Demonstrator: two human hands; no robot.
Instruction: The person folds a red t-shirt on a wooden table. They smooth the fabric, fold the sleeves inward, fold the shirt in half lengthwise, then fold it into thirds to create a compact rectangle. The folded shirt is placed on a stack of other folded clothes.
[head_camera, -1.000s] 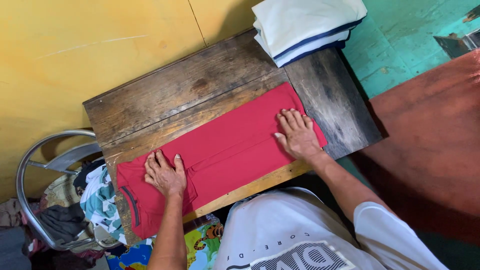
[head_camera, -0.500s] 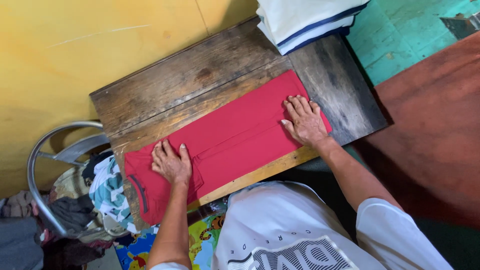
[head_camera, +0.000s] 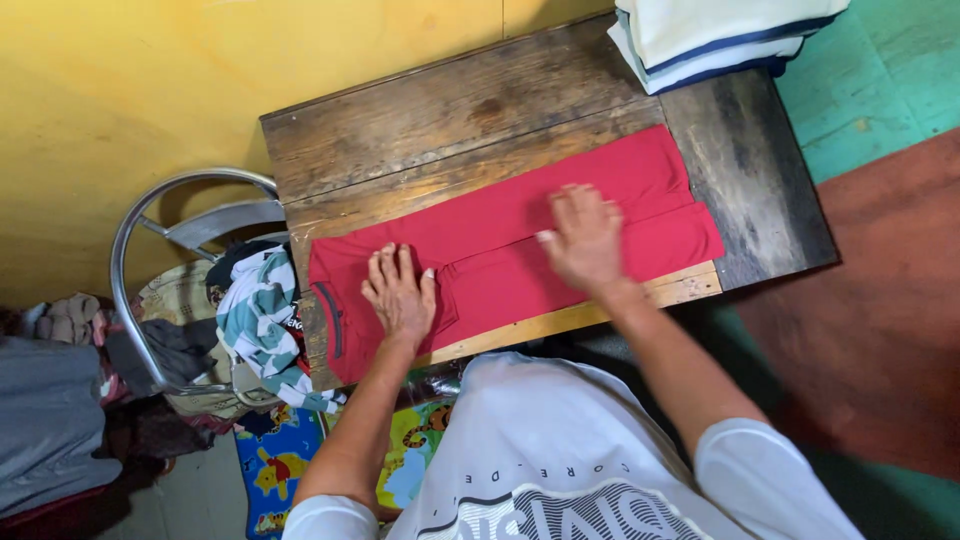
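A red shirt (head_camera: 520, 215), folded into a long strip, lies across a dark wooden table (head_camera: 440, 120). My left hand (head_camera: 400, 292) presses flat on its collar end, fingers apart. Over the strip's middle, my right hand (head_camera: 583, 238) is blurred with motion, its fingers spread and nothing in it. The shirt's right end (head_camera: 680, 225) lies uncovered near the table's front edge.
A stack of folded white clothes with dark blue trim (head_camera: 720, 35) sits at the table's far right corner. A metal chair (head_camera: 185, 215) piled with clothes (head_camera: 260, 325) stands to the left. The yellow wall (head_camera: 120, 90) is behind, with a green and red floor at the right.
My right hand has slid left from the shirt's right end toward its middle. The left hand stays pressed near the collar. The camera view has shifted, so everything appears further right.
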